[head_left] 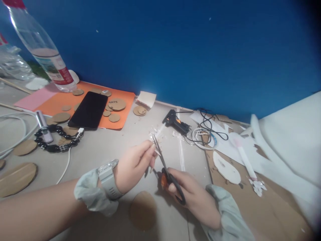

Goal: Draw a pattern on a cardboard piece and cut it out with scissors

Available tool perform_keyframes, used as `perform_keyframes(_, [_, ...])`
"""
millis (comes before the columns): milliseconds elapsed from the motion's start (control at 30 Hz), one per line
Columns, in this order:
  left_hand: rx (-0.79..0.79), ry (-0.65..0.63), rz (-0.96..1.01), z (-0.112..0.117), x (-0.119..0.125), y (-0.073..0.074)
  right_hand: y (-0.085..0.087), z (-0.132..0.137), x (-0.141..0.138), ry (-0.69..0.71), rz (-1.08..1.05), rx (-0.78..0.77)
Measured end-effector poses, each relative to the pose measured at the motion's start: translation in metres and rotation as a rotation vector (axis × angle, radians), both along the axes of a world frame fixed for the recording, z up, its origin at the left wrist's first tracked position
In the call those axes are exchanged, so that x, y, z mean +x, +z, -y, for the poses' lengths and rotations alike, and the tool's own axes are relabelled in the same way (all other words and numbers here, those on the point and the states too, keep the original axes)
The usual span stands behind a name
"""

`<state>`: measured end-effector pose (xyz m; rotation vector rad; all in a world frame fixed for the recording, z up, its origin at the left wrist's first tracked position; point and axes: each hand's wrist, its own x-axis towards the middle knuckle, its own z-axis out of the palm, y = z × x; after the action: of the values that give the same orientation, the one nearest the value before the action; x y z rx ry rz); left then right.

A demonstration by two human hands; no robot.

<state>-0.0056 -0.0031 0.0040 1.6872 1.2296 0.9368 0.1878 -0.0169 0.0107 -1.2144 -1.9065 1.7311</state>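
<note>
My right hand (187, 192) is closed round the black handles of a pair of scissors (163, 159), whose blades point up and to the left. The blades lie beside the fingertips of my left hand (137, 164). Those fingers are pinched on a small pale piece (157, 151), mostly hidden, so its kind cannot be made out. Small clear and white scraps (156, 132) lie on the table just beyond the blade tips. A brown cardboard disc (143, 211) rests on the table below my hands.
A black glue gun (177, 122) with tangled cable lies beyond my hands. To the left are a phone (89, 110), orange paper (127, 103), cardboard discs, a bead bracelet (54, 147) and a tall bottle (47, 57). Cardboard (265, 207) and white cut-outs lie right. A blue wall (163, 50) stands behind.
</note>
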Motion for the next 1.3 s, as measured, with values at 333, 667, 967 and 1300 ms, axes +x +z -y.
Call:
perform_keyframes(333, [0.003, -0.001, 0.010, -0.001, -0.001, -0.002, 0.000, 0.001, 0.001, -0.007, 0.013, 0.009])
perform_keyframes(667, [-0.032, 0.006, 0.070, 0.000, 0.000, 0.001, 0.000, 0.004, -0.003, -0.081, 0.108, 0.058])
perform_keyframes(967, [-0.076, -0.141, 0.090, 0.001, 0.001, 0.001, -0.003, 0.006, -0.008, -0.378, -0.197, -0.098])
perform_keyframes(1300, [-0.062, -0.301, -0.030, 0.003, 0.003, 0.000, -0.001, 0.003, -0.012, -0.519, -0.191, -0.082])
